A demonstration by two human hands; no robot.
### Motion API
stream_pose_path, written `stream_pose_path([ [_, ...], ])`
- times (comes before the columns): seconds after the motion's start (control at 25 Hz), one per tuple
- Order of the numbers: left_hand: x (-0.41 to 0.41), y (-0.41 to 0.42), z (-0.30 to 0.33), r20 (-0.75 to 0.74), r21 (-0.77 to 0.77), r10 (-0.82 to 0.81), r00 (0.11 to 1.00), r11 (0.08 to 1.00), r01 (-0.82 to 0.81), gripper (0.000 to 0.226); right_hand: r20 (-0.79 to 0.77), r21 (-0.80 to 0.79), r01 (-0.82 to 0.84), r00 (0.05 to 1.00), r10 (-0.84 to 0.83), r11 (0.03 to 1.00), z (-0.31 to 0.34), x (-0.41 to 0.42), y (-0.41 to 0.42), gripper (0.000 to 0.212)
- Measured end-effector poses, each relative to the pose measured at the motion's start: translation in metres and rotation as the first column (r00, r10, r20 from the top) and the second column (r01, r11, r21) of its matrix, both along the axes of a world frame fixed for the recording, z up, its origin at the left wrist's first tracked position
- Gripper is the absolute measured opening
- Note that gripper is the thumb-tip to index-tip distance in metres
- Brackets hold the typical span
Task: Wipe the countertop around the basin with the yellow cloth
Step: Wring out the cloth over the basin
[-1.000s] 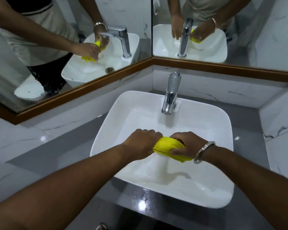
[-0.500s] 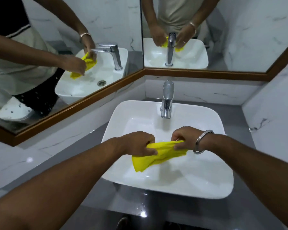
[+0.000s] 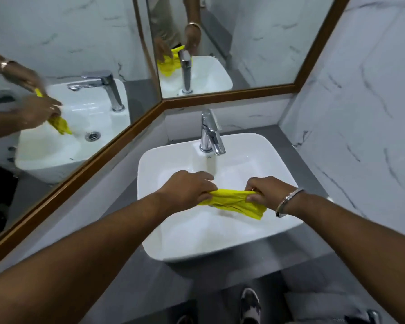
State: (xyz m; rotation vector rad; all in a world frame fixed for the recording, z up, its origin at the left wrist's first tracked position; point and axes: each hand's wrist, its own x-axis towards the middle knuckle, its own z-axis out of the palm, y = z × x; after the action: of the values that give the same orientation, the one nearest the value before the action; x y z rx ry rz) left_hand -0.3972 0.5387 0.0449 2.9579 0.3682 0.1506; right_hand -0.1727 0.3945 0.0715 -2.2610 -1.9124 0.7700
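Grey countertop (image 3: pixel 297 160), glossy white basin (image 3: pixel 278 155); both hands (image 3: pixel 187 189) (image 3: pixel 267 190) clench the bunched, creased yellow cloth (image 3: pixel 234 202).

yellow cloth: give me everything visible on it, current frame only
The yellow cloth is bright yellow, thin-looking fabric, bunched into a wrinkled band stretched roughly level between both hands. The left hand pinches its left end, the right hand its right end, where a loose flap hangs down. It is held in the air above the white basin, in front of the chrome tap, not touching the grey countertop. Whether it is wet cannot be told.

Basin (image 3: pixel 150 230) drain behind yellow cloth (image 3: pixel 234 202)
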Motion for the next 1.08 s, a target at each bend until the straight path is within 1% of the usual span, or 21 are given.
stream_pose_path([
  [0.08,0.011,-0.004,0.005,0.082,0.124,-0.116,0.990,0.987,0.106,0.022,0.001,0.049,0.061,0.998,-0.061,0.997,0.005,0.002,-0.023,0.015],
  [0.16,0.032,-0.016,0.016,0.134,0.176,-0.242,0.961,0.960,0.217,0.021,0.054,0.138,0.092,0.993,-0.101,0.986,0.013,0.010,-0.053,0.018],
  [0.24,0.056,-0.033,0.028,0.139,0.179,-0.292,0.946,0.947,0.265,0.026,0.076,0.202,0.151,0.983,-0.169,0.968,0.025,0.022,-0.087,0.021],
  [0.28,0.070,-0.046,0.034,0.127,0.122,-0.284,0.950,0.955,0.269,0.029,0.067,0.228,0.207,0.972,-0.228,0.951,0.030,0.030,-0.109,0.021],
  [0.36,0.095,-0.069,0.042,0.072,-0.061,-0.235,0.969,0.969,0.239,0.033,0.017,0.252,0.311,0.945,-0.326,0.916,0.041,0.042,-0.153,0.015],
  [0.4,0.107,-0.081,0.044,0.051,-0.162,-0.244,0.968,0.955,0.249,0.033,-0.006,0.248,0.348,0.934,-0.358,0.904,0.045,0.047,-0.176,0.014],
  [0.48,0.135,-0.111,0.049,0.055,-0.324,-0.332,0.942,0.886,0.331,0.030,-0.066,0.199,0.424,0.905,-0.419,0.884,0.052,0.057,-0.228,0.021],
  [0.56,0.168,-0.159,0.050,0.077,-0.438,-0.420,0.904,0.800,0.409,0.024,-0.159,0.147,0.516,0.854,-0.495,0.844,0.055,0.065,-0.296,0.028],
  [0.6,0.184,-0.188,0.048,0.078,-0.514,-0.444,0.893,0.749,0.417,0.022,-0.210,0.122,0.570,0.815,-0.540,0.813,0.054,0.068,-0.334,0.025],
  [0.64,0.198,-0.219,0.046,0.081,-0.616,-0.451,0.889,0.679,0.401,0.018,-0.266,0.092,0.628,0.763,-0.589,0.773,0.051,0.068,-0.371,0.019],
  [0.68,0.211,-0.250,0.041,0.082,-0.729,-0.437,0.896,0.586,0.353,0.013,-0.346,0.052,0.699,0.683,-0.643,0.714,0.046,0.068,-0.409,0.012],
  [0.72,0.221,-0.279,0.034,0.088,-0.811,-0.407,0.909,0.500,0.302,0.010,-0.459,-0.004,0.770,0.565,-0.685,0.638,0.041,0.066,-0.441,0.006],
  [0.76,0.231,-0.311,0.027,0.095,-0.863,-0.382,0.919,0.428,0.267,0.010,-0.560,-0.076,0.842,0.407,-0.721,0.535,0.033,0.066,-0.479,0.006],
  [0.8,0.243,-0.345,0.015,0.100,-0.894,-0.366,0.925,0.374,0.245,0.011,-0.623,-0.154,0.893,0.245,-0.743,0.424,0.025,0.068,-0.516,0.009],
  [0.84,0.258,-0.379,0.004,0.080,-0.920,-0.362,0.929,0.331,0.208,0.012,-0.654,-0.232,0.924,0.084,-0.752,0.305,0.015,0.069,-0.552,0.012],
  [0.88,0.272,-0.412,-0.007,0.065,-0.931,-0.372,0.926,0.310,0.191,0.016,-0.662,-0.283,0.938,-0.039,-0.749,0.201,0.003,0.073,-0.582,0.013],
  [0.92,0.290,-0.441,-0.022,0.047,-0.925,-0.395,0.918,0.329,0.189,0.021,-0.665,-0.311,0.945,-0.140,-0.734,0.101,-0.011,0.079,-0.609,0.014],
  [0.96,0.308,-0.469,-0.037,0.031,-0.911,-0.420,0.907,0.362,0.199,0.027,-0.660,-0.315,0.949,-0.221,-0.718,-0.002,-0.027,0.087,-0.628,0.013],
  [1.0,0.327,-0.491,-0.053,0.006,-0.884,-0.432,0.902,0.419,0.206,0.032,-0.653,-0.315,0.943,-0.300,-0.695,-0.110,-0.044,0.096,-0.645,0.012],
  [1.04,0.344,-0.508,-0.068,-0.014,-0.861,-0.439,0.898,0.462,0.212,0.032,-0.646,-0.305,0.930,-0.360,-0.673,-0.205,-0.061,0.105,-0.656,0.013],
  [1.08,0.360,-0.524,-0.085,-0.047,-0.849,-0.438,0.898,0.491,0.195,0.027,-0.633,-0.297,0.910,-0.415,-0.653,-0.290,-0.080,0.115,-0.665,0.017],
])
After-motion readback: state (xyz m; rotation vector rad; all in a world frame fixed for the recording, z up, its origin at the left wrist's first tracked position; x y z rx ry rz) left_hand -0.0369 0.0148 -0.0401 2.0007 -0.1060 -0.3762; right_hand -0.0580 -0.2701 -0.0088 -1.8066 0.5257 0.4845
